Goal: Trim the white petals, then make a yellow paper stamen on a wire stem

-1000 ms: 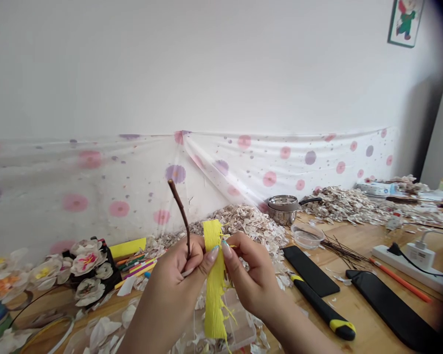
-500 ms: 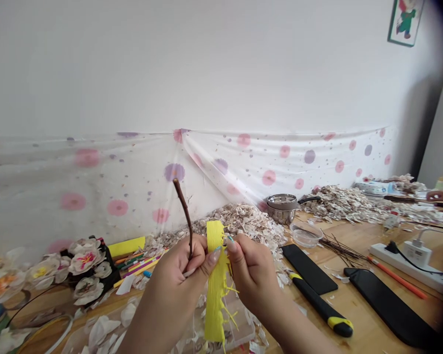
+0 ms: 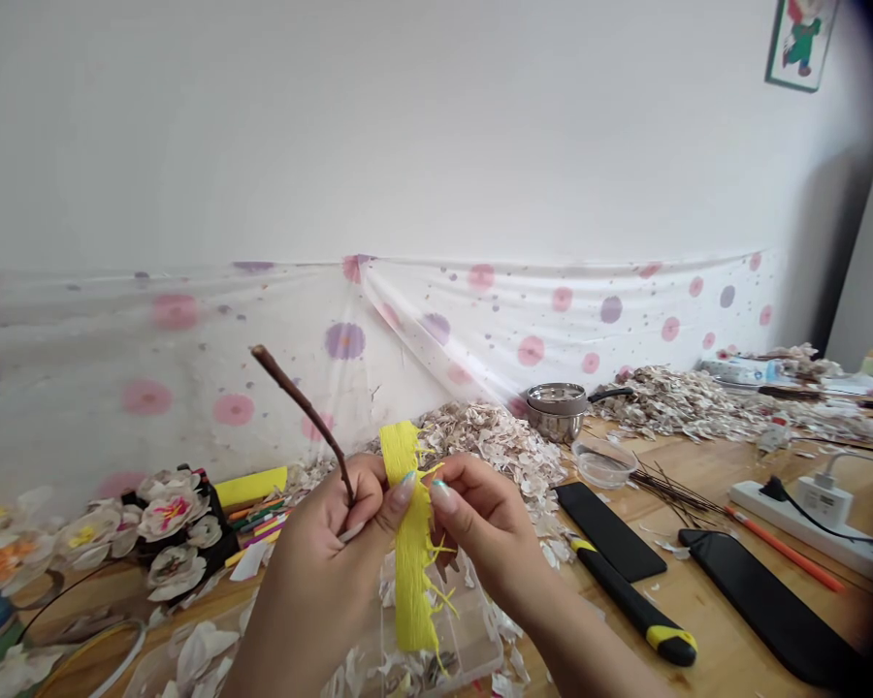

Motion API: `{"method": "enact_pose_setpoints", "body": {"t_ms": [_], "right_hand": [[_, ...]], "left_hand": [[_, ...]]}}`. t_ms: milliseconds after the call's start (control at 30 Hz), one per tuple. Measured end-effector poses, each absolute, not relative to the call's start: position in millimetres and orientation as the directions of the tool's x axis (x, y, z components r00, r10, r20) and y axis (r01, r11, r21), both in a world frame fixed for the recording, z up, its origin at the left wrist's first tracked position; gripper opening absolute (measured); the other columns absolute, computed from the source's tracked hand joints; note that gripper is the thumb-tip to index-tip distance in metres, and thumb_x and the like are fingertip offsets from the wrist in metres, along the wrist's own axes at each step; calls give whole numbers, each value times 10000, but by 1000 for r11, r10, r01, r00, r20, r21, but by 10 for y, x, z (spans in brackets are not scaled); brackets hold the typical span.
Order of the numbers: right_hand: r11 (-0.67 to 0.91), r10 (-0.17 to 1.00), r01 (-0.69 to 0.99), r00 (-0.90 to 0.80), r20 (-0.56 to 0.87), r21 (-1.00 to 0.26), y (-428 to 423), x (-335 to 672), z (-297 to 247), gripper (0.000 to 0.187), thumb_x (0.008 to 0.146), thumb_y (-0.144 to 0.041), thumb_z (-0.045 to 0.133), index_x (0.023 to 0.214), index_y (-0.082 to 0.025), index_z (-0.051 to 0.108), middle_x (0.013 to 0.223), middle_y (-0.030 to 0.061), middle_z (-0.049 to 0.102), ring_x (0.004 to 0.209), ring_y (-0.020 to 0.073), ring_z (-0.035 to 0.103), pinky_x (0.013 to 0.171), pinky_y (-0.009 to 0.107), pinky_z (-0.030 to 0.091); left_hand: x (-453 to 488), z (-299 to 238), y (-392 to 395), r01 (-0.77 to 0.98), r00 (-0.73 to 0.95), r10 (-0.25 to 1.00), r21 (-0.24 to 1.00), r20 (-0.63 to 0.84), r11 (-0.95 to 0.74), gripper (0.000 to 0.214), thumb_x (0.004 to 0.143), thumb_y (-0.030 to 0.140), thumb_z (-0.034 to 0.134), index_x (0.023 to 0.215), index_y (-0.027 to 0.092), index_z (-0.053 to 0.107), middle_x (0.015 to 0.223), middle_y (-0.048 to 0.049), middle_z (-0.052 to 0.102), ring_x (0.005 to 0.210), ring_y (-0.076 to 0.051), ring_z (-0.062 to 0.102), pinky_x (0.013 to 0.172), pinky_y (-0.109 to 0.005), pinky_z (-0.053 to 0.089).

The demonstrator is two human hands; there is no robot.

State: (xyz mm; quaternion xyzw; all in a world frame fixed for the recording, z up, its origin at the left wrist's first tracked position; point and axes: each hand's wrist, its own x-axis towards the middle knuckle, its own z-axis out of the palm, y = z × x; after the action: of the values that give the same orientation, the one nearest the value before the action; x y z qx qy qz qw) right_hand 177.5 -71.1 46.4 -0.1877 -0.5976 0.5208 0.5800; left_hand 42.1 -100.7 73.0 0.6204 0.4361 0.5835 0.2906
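Note:
A strip of yellow crepe paper (image 3: 411, 582), its right edge cut into a ragged fringe, hangs upright between my hands. My left hand (image 3: 349, 533) is closed, pinching the strip between thumb and forefinger. The same hand also grips a brown twig (image 3: 298, 397), which slants up to the left out of the fist. My right hand (image 3: 480, 523) pinches the fringed edge near the top of the strip with thumb and forefinger. Underneath lies a clear plastic box with compartments (image 3: 472, 635), holding pale petal-like pieces.
Heaps of dried pale flakes (image 3: 487, 436) line the wall. To the right are a black-and-yellow knife (image 3: 626, 591), black sheaths (image 3: 611, 528), an orange pencil (image 3: 786, 548) and a power strip (image 3: 807, 528). A metal pot (image 3: 557, 417) stands behind. Pale flowers (image 3: 167, 514) lie left.
The twig has tipped further left and the yellow strip has shifted slightly left. My right fingers have moved a little left along with it. A person's hand at the far right is gone.

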Motion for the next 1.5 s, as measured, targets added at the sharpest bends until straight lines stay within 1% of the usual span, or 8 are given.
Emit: {"method": "enact_pose_setpoints", "body": {"t_ms": [300, 467, 733, 833, 933, 1100, 1267, 1500], "right_hand": [[356, 819, -477, -257, 514, -804, -715, 1768, 488, 442, 807, -612, 654, 819, -208, 477, 597, -69, 474, 476, 62, 420, 445, 176, 378], [372, 810, -387, -309, 499, -844, -715, 1745, 459, 428, 815, -585, 664, 781, -191, 500, 623, -54, 471, 505, 62, 426, 460, 176, 396], [460, 782, -391, -246, 572, -797, -689, 1784, 421, 352, 882, -505, 624, 786, -203, 470, 606, -69, 420, 501, 68, 336, 463, 187, 299], [631, 723, -180, -216, 656, -755, -674, 1806, 400, 312, 972, -450, 477, 775, -213, 429, 617, -66, 381, 513, 87, 302, 476, 207, 277], [794, 608, 133, -137, 782, -594, -658, 1810, 384, 300, 1002, -337, 391, 728, -215, 395, 620, -47, 398, 540, 106, 341, 504, 224, 278], [806, 522, 356, -54, 851, -472, -675, 1790, 399, 361, 997, -308, 379, 649, -226, 330, 528, -57, 389, 447, 99, 354, 456, 223, 240], [764, 608, 300, -38, 793, -571, -697, 1788, 429, 488, 1002, -451, 368, 572, -221, 357, 444, -52, 393, 390, 90, 372, 422, 214, 254], [617, 767, -151, -106, 633, -773, -655, 1794, 428, 604, 896, -714, 402, 606, -192, 494, 480, -23, 480, 410, 85, 413, 419, 206, 316]], "left_hand": [[430, 738, -1025, 196, -51, 887, 876, 458, -441, 450, 868, 414, 554, 641, 237, 207, 642, 57, 315, 622, -135, 324, 577, -255, 286], [417, 711, -995, 237, -49, 870, 852, 491, -468, 431, 873, 403, 548, 641, 239, 224, 651, 57, 346, 621, -138, 310, 576, -252, 290], [408, 708, -975, 244, -32, 874, 852, 484, -463, 425, 877, 386, 541, 642, 237, 221, 642, 58, 303, 618, -137, 288, 570, -261, 263], [409, 702, -975, 240, -20, 867, 845, 497, -478, 418, 881, 377, 534, 644, 237, 220, 645, 60, 297, 621, -137, 281, 577, -260, 268], [415, 701, -980, 244, -3, 865, 840, 501, -485, 419, 879, 378, 538, 641, 239, 223, 652, 57, 332, 629, -138, 296, 584, -258, 279], [426, 704, -974, 261, 24, 863, 830, 504, -492, 429, 868, 380, 548, 630, 238, 220, 652, 55, 367, 625, -131, 328, 594, -242, 324], [407, 682, -946, 311, 64, 851, 800, 522, -514, 435, 870, 412, 547, 625, 237, 231, 651, 48, 415, 623, -133, 367, 580, -241, 347], [408, 694, -979, 282, 30, 870, 831, 492, -480, 428, 877, 397, 538, 632, 238, 225, 662, 43, 428, 660, -146, 421, 605, -266, 333]]}}
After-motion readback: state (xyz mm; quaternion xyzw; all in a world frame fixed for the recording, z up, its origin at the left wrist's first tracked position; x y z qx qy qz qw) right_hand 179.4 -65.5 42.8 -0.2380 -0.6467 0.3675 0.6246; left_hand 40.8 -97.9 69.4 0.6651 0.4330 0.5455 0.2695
